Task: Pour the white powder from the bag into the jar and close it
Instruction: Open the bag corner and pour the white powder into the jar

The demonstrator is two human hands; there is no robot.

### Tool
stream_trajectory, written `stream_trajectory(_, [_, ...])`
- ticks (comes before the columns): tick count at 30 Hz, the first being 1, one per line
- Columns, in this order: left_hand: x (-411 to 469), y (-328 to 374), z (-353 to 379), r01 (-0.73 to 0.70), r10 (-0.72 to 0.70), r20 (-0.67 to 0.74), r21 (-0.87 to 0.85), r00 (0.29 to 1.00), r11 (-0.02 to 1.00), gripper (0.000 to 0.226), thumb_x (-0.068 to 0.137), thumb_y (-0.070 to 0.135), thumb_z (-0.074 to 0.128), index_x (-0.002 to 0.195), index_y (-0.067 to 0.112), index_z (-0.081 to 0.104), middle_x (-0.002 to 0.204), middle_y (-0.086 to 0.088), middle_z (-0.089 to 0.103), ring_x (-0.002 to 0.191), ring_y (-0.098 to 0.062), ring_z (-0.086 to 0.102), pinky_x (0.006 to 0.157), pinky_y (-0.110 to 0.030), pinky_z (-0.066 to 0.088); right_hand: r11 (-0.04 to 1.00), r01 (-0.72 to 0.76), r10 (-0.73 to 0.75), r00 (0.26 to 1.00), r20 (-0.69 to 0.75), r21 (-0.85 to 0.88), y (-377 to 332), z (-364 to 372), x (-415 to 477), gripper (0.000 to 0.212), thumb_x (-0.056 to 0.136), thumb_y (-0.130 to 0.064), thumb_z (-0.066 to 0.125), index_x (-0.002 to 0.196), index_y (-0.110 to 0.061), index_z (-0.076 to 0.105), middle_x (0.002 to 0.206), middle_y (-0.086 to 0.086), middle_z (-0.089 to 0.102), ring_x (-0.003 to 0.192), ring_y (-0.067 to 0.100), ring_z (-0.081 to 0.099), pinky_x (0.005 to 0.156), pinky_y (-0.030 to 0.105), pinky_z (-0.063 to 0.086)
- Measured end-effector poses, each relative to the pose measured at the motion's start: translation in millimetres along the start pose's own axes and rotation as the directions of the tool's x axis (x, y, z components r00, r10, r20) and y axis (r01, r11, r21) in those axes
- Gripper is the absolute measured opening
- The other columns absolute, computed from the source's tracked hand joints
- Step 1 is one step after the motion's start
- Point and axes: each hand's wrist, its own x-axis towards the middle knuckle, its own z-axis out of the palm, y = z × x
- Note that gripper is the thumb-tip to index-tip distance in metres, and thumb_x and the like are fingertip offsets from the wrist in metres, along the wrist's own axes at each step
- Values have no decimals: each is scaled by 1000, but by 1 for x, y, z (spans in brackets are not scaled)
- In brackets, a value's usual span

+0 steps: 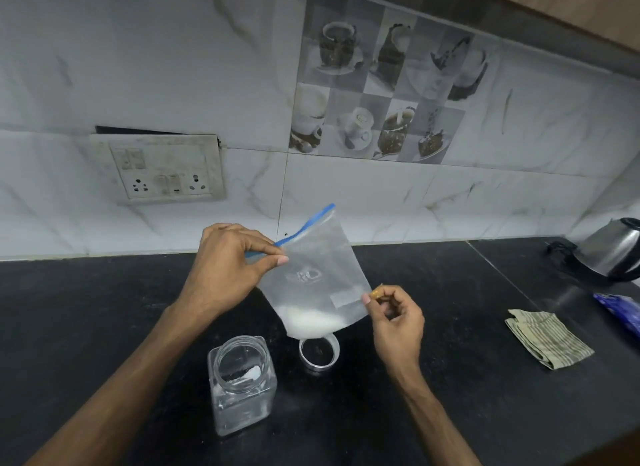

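Left hand (227,257) pinches blue-zip bag (317,275) top; right hand (394,318) pinches its lower corner. Powder (311,321) settled at bottom. Open jar (240,384), lid (319,353) on counter (450,379) below.

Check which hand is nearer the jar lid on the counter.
Right. The right hand is just right of and slightly above the lid; the left hand is higher and further left, pinching the bag top.

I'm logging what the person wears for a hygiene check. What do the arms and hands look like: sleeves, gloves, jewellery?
Both forearms are bare to the frame edge, with no sleeves visible. The left hand and right hand wear no gloves, and no rings, watch or bracelets show.
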Motion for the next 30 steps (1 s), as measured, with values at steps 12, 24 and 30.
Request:
stream_trajectory(12, [-6,-6,2,25,-25,0,-23,1000,999,10,71,38,83,80,35,80,79,33,65,89,-1,67,98,-51,47,997,54,-52,998,44,-49,-3,-5,3,25,79,-4,79,70,-24,68,67,5,63,55,8,45,56,23,45])
stream_trajectory(24, [-8,-7,2,42,-42,-5,-51,999,998,13,70,42,81,81,36,80,84,23,73,89,-2,66,98,-52,47,997,70,-71,986,148,12,-2,-16,8,28,90,7,63,94,-16,80,97,-7,72,96,10,69,81,21,56])
stream_trajectory(30, [-12,-2,3,58,-58,-2,-57,998,997,14,70,37,83,82,33,80,82,25,71,88,3,64,99,-49,47,996,52,-37,982,187,-75,-8,-17,4,37,80,7,74,92,-28,73,102,-1,70,82,4,70,76,19,58])
